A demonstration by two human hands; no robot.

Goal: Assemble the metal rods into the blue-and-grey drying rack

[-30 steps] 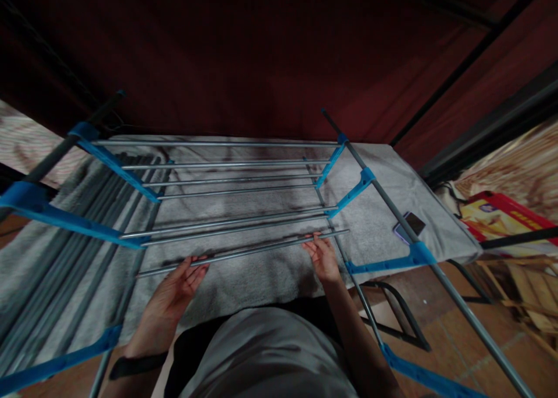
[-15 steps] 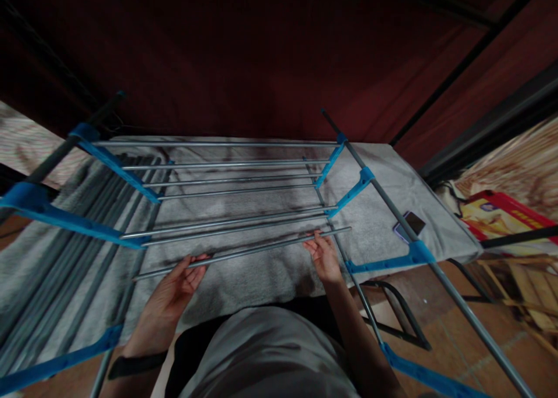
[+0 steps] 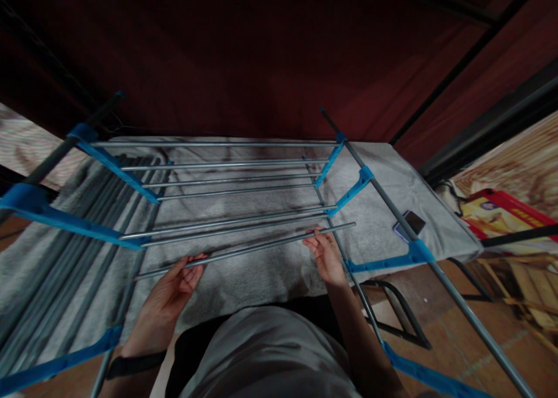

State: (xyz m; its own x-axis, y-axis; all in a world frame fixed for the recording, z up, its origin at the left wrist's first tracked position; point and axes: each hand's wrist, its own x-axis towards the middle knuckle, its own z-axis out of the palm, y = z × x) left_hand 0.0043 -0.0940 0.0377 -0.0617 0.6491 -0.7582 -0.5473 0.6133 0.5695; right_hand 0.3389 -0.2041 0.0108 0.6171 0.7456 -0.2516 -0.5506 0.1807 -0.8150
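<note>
A loose grey metal tube [image 3: 257, 246] lies across both my hands, slanting up to the right. My left hand [image 3: 178, 282] pinches it near its left end, and my right hand [image 3: 323, 253] grips it a little short of the right end. Around them stands a partly assembled rack of metal tubes joined by blue plastic brackets. Several crossbars [image 3: 239, 229] span from the left bracket [image 3: 78, 223] to the right bracket [image 3: 346, 194], just beyond the held tube. Another blue bracket [image 3: 387, 264], without a crossbar, is to the right of my right hand.
The rack rests over a table with a grey cloth [image 3: 244, 282]. Several loose tubes [image 3: 74, 258] lie at the left. A phone [image 3: 410, 226] sits under the right rail [image 3: 392, 206]. A red and yellow box [image 3: 505, 215] is at the far right, by a wooden crate [image 3: 527, 287].
The tube's right end has risen slightly and shifted a little to the right. Both hands keep their hold and have barely moved.
</note>
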